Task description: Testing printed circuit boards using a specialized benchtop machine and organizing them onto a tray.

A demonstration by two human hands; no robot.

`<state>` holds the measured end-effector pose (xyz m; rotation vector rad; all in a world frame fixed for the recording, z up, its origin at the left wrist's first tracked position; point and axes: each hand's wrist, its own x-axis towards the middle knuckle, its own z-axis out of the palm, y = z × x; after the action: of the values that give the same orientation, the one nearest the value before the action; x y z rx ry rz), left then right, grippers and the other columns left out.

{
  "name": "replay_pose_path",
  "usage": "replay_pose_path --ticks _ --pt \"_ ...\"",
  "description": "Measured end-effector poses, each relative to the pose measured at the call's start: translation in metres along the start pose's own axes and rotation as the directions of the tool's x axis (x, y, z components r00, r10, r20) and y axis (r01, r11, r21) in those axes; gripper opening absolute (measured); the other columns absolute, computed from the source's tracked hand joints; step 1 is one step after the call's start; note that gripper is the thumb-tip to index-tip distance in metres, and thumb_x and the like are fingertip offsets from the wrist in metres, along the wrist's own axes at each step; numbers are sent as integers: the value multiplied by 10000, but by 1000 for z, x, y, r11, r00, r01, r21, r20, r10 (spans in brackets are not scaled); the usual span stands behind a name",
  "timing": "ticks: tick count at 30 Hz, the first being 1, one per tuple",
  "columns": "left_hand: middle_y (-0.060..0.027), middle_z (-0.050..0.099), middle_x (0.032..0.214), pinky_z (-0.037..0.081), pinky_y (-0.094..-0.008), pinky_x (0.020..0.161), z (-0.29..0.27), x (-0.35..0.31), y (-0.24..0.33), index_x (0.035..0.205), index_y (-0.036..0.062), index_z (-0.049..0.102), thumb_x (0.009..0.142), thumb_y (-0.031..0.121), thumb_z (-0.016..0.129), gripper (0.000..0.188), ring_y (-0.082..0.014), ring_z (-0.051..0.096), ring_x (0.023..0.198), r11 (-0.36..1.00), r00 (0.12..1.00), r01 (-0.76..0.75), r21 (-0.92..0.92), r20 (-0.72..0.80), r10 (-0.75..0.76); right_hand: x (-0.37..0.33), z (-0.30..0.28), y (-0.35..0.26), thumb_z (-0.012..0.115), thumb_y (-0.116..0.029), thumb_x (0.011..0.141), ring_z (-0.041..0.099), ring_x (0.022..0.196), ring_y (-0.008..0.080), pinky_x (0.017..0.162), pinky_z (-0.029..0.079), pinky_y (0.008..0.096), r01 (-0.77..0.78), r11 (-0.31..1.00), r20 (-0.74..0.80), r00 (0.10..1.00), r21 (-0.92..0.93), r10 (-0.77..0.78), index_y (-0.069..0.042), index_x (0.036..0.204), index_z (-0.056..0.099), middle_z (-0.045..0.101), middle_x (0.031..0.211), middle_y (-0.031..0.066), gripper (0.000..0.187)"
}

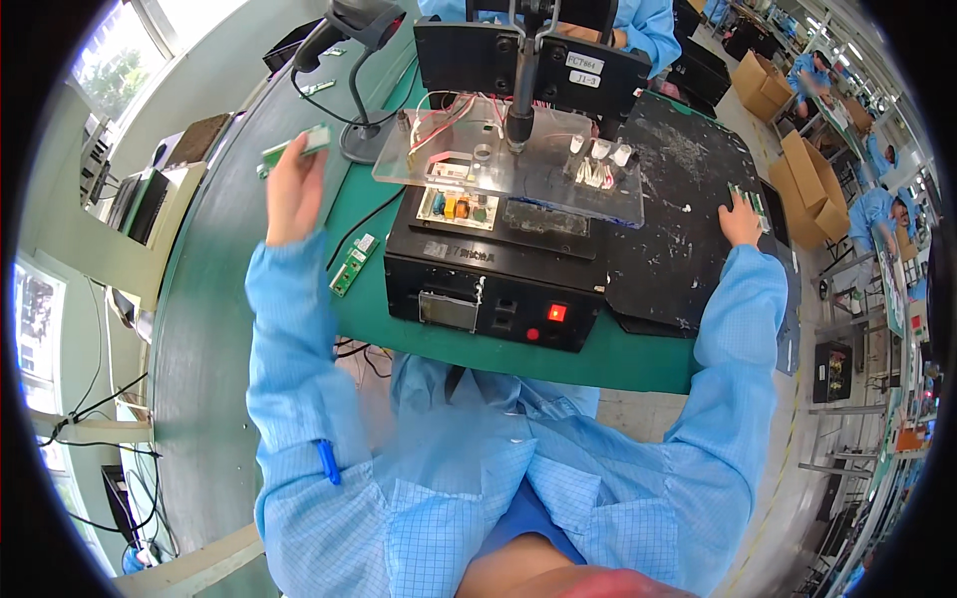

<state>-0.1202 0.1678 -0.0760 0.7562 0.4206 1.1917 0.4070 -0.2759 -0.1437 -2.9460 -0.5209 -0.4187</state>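
My left hand (291,197) is raised on the left, its fingers closed on a small green circuit board (317,139). Out to the right, my right hand (740,221) has its fingers on another green circuit board (760,207) at the edge of a black mat (670,214). Between my hands stands a black test fixture (409,269) with a lit red switch (557,313). A board with yellow and orange parts (461,208) lies on it, below a clear plastic plate (543,140) carrying wires. One more green circuit board (352,265) rests on the green table, left of the fixture.
A barcode scanner on a stand (361,140) stands behind my left hand. Black cables run beside the fixture. Across the table a person in a blue smock (653,40) is partly hidden by the fixture. Open cardboard boxes (809,189) stand beyond the right table edge.
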Motion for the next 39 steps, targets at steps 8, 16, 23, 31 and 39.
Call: replay_pose_path --ticks 8,16,23,31,39 --pt "-213 601 1119 504 -357 1013 87 86 -95 1083 -102 547 956 30 548 183 -297 591 1075 971 980 201 -131 34 -198 13 28 64 545 -155 861 627 1059 374 929 489 454 180 973 -10 984 143 -180 -69 1113 691 672 1095 210 304" --pt "-200 626 1133 517 -345 1024 122 99 -102 1078 -109 567 966 27 521 183 -275 618 1094 957 976 204 -208 114 -184 -68 -35 21 500 123 797 624 893 325 804 496 371 470 788 66 842 397 -535 -36 1087 690 618 956 154 381" --pt "-176 635 1096 529 -331 990 127 93 -101 1063 -89 586 973 64 539 183 -260 628 1062 949 951 264 -172 214 -225 -115 -75 9 600 46 825 592 929 309 845 480 368 515 699 144 745 496 -652 -41 1104 675 594 937 127 302" --pt "-35 636 1089 452 -327 942 53 57 -59 1253 26 569 963 144 576 313 -174 564 1080 915 858 217 340 381 -345 -175 -87 -47 656 -23 856 591 862 230 788 478 314 562 601 -225 809 569 -543 -7 1171 650 604 937 103 315" --pt "14 644 945 433 -265 703 -118 94 74 1181 124 645 847 153 719 343 -115 586 862 353 912 102 930 55 -407 -246 -125 -164 677 -15 826 586 886 277 789 484 365 693 464 -419 711 551 -565 -25 1147 670 607 984 112 321"
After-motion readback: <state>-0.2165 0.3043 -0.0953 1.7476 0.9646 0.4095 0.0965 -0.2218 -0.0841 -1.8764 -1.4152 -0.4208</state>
